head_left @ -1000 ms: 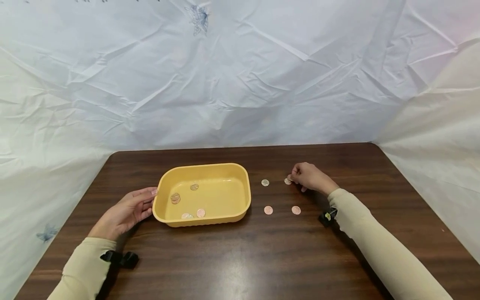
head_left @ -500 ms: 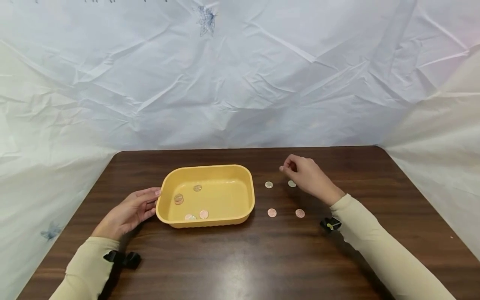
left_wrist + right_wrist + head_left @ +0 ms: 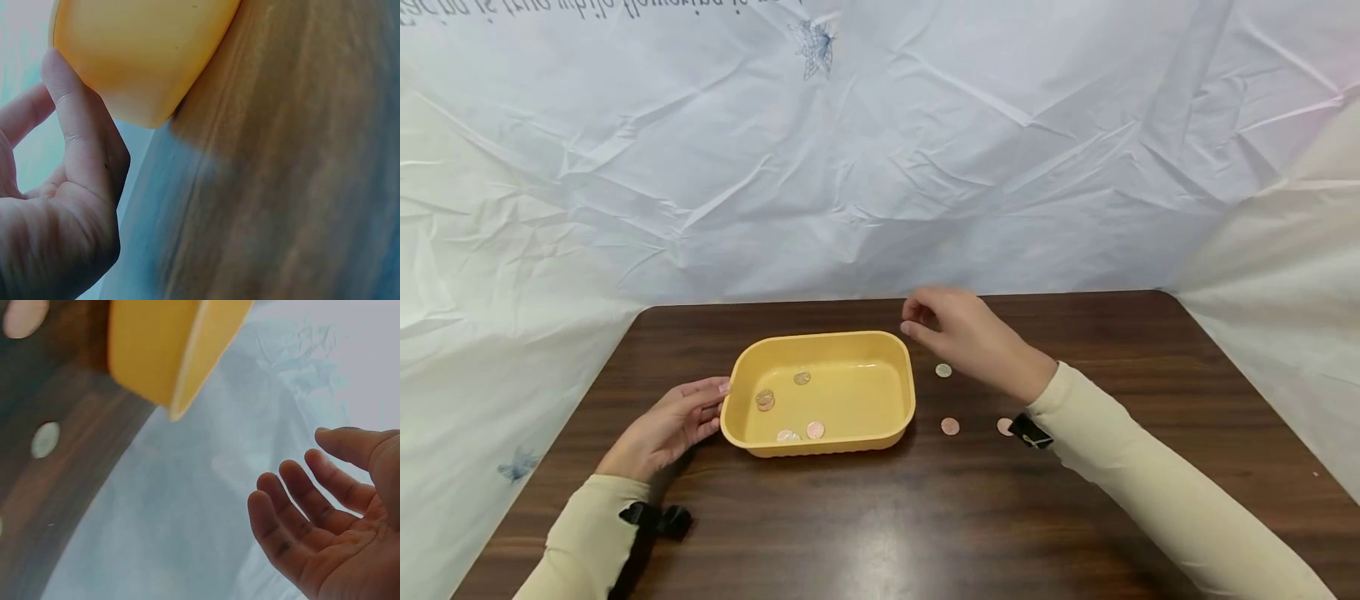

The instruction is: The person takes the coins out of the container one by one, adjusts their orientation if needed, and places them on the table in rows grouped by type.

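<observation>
With right hand (image 3: 973, 337) raised, hover just off the far right corner of the yellow tray (image 3: 857, 400), with thumb and forefinger tips close and the other fingers loosely bent. See nothing between those fingertips, but cannot tell for sure whether pinching something small. With left hand (image 3: 673, 425), touch the tray's opposite end, fingers fairly straight, apparently steadying rather than grasping.

Best hold right wrist and fingertips above the rim, to avoid knocking the wall. Best press only lightly from the left, to avoid sliding or tipping the tray. For anything thin, probably pinch by the edge, not across the face.

Find the tray below and left of right hand, resting on the tabletop (image 3: 790, 517) and holding six in all: nearest left hand, an overlapping pair of coins (image 3: 765, 402); a little farther from it, a lone coin (image 3: 802, 378); along the long wall farther from right hand, a second overlapping pair (image 3: 786, 436) and, just beside, a pinkish coin (image 3: 816, 430). Outside, to the body side of right hand, spot three more: a pale coin (image 3: 943, 371), a coppery coin (image 3: 950, 427), and another reddish coin (image 3: 1003, 427) partly hidden by the black wristband (image 3: 1030, 431).
</observation>
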The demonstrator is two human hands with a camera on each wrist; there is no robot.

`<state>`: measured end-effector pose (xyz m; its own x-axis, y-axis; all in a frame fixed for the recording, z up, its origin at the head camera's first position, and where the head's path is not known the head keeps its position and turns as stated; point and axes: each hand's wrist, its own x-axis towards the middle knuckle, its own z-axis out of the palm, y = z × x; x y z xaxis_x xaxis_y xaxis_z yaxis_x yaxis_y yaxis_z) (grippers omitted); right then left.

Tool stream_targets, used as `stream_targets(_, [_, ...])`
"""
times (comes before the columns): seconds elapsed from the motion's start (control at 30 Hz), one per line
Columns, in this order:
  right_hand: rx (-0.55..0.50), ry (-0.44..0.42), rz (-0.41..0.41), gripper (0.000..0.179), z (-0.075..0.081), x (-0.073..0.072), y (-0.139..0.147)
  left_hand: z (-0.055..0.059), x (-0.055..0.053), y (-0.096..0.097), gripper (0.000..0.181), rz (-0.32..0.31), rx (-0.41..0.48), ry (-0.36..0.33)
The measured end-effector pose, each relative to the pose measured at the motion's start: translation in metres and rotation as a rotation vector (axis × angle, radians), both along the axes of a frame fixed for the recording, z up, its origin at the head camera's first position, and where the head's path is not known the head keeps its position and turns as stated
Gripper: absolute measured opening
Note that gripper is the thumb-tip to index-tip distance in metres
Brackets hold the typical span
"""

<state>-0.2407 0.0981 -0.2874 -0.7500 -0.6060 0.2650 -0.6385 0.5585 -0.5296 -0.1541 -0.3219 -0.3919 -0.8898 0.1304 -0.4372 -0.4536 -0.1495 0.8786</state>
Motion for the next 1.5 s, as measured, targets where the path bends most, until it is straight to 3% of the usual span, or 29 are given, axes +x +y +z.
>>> stream_targets(0.17, [0.047,0.03,0.079,0.006,0.008,-0.003,-0.031,-0.002,0.001,0.0,0.016,-0.014,-0.004,0.003])
stream_targets(0.37, [0.127,0.036,0.227,0.011,0.002,-0.008,-0.071,-0.003,0.002,-0.001,0.015,-0.028,-0.004,0.008])
stream_targets(0.63, [0.25,-0.011,0.307,0.021,-0.027,-0.018,-0.118,-0.001,-0.003,0.003,0.016,-0.035,0.003,0.011])
stream_targets(0.83, [0.32,0.058,0.364,0.02,-0.047,-0.025,-0.139,0.003,0.0,-0.003,0.016,0.006,0.006,-0.011])
stream_targets(0.93, [0.335,0.039,0.378,0.019,-0.043,-0.028,-0.145,0.005,0.003,-0.006,0.018,-0.001,0.012,-0.002])
stream_targets(1.2, [0.345,0.007,0.372,0.014,-0.011,-0.028,-0.153,0.011,0.0,-0.005,0.017,-0.041,0.019,0.065])
stream_targets(1.5, [0.441,0.035,0.408,0.006,-0.019,-0.025,-0.169,0.009,-0.004,-0.006,0.017,-0.071,-0.008,0.067])
